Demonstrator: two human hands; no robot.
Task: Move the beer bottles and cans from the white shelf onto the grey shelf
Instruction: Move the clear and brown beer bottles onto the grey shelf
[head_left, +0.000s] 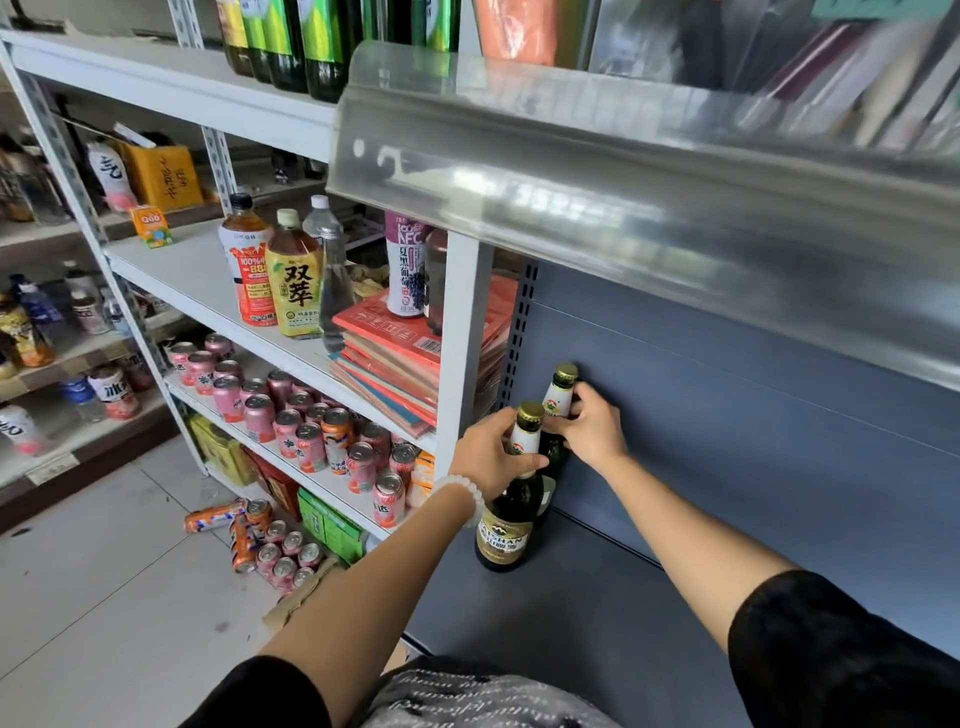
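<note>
The left hand (496, 457) is clenched around the neck of the front beer bottle (511, 499), fingers wrapped just under its gold cap, a white bead bracelet (465, 499) on the wrist. The right hand (592, 428) grasps the neck of the rear beer bottle (558, 410), fingers curled round it below the cap. Both bottles stand upright and just beside each other on the grey shelf (597, 597), in its far left corner, the rear one close against the grey back panel (727, 395) and the perforated upright. The front bottle's gold label faces outward.

To the left, past a white post, stands the white shelf (176, 275), carrying tea and juice bottles (291, 275) and a stack of red books (410, 358) near its right edge. The tier below holds rows of pink cans (291, 415). More cans (275, 545) lie on the tiled floor (104, 597) at the foot of the unit. On the top tier stand dark green bottles (291, 47)
</note>
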